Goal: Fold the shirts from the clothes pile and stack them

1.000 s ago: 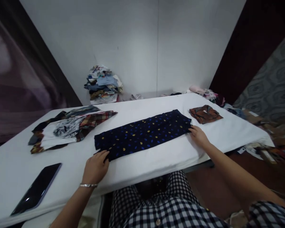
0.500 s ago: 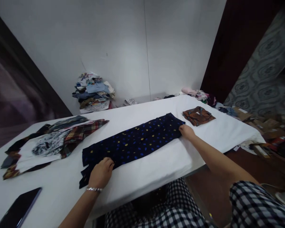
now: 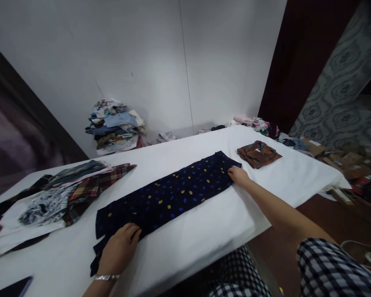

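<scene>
A dark navy garment [image 3: 170,192] with blue and yellow spots lies in a long folded strip across the white-covered table. I cannot make out its exact kind. My left hand [image 3: 120,245], with a silver bracelet at the wrist, is closed on the strip's near edge at its left end, fingertips partly hidden. At the other end my right hand [image 3: 238,175] pinches the near edge close to the right corner. Just beyond that corner lies a folded brown patterned shirt [image 3: 259,154]. Some dark cloth sticks out past my left wrist.
Loose clothes, white and plaid among them, form a heap [image 3: 49,206] on the table's left. A phone [image 3: 14,288] lies at the near left. Behind the table rises a tall clothes pile [image 3: 114,126] against the wall. Cardboard boxes [image 3: 349,163] clutter the floor at right.
The view has shifted, so the left heap and phone sit lower and further left. My right hand has slid slightly inward along the garment's edge. My left hand still rests at the left end.
</scene>
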### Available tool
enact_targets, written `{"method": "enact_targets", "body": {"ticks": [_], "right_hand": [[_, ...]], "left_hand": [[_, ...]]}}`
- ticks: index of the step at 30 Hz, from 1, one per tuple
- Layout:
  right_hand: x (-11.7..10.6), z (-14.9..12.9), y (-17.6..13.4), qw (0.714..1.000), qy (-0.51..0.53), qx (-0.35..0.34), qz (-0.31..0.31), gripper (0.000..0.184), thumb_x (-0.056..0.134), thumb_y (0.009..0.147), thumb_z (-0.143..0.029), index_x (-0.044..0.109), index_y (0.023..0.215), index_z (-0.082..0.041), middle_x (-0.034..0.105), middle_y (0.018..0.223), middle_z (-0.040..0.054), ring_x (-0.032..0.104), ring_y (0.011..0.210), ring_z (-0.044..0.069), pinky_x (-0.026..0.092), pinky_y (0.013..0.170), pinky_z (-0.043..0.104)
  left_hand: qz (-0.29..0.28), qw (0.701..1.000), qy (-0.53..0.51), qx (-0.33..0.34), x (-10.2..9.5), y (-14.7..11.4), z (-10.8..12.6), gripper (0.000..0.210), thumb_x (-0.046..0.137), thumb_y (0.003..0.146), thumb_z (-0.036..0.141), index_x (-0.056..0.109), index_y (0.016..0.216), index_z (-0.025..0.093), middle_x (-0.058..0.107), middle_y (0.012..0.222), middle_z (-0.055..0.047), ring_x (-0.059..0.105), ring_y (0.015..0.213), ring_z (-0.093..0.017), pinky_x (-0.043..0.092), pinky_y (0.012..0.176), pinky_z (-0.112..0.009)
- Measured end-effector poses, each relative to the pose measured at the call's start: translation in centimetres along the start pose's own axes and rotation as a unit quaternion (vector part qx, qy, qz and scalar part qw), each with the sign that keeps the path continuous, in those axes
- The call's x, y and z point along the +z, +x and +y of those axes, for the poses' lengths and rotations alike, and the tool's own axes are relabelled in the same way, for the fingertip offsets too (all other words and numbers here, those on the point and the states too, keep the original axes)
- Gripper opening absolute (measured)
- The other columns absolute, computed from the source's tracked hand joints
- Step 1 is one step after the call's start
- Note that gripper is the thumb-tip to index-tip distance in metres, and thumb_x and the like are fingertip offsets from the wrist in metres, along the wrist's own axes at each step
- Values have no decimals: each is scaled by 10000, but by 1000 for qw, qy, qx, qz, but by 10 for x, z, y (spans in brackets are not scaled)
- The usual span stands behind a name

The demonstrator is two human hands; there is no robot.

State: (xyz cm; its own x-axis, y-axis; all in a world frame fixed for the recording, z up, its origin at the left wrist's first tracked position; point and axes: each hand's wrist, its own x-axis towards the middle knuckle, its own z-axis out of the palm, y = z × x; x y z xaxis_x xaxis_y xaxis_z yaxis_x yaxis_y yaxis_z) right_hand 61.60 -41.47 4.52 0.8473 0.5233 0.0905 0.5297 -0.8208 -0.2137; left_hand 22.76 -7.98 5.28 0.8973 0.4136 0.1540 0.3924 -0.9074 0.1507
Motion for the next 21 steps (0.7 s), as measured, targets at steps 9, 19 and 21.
{"method": "enact_targets", "body": {"ticks": [9, 19, 21], "right_hand": [[0, 33, -31, 986, 59, -20, 156, 348, 469, 880, -303, 628, 1176, -214, 535, 1340, 81, 511, 1206, 236, 441, 976, 352], [-1, 64, -18, 986, 133, 74, 69, 331, 502, 870, -350, 676, 1115, -212, 679, 1132, 70, 625, 1007, 222, 465, 867, 309], [-1, 63, -14, 982, 144, 78, 94, 359, 499, 873, -392, 671, 1133, -215, 662, 1170, 74, 623, 1018, 222, 468, 874, 315]], "left_hand": [[66, 997, 14, 27, 1, 13, 5, 437, 399, 852, 471, 712, 993, 199, 647, 1196, -93, 585, 1115, -265, 467, 971, -405], [35, 996, 80, 14, 36, 24, -23, 528, 329, 870, 409, 641, 1175, 113, 567, 1305, -171, 499, 1239, -303, 418, 1015, -441], [54, 996, 68, 25, 30, 24, -20, 497, 351, 873, 427, 669, 1114, 131, 590, 1275, -163, 518, 1217, -296, 428, 1010, -429]]}}
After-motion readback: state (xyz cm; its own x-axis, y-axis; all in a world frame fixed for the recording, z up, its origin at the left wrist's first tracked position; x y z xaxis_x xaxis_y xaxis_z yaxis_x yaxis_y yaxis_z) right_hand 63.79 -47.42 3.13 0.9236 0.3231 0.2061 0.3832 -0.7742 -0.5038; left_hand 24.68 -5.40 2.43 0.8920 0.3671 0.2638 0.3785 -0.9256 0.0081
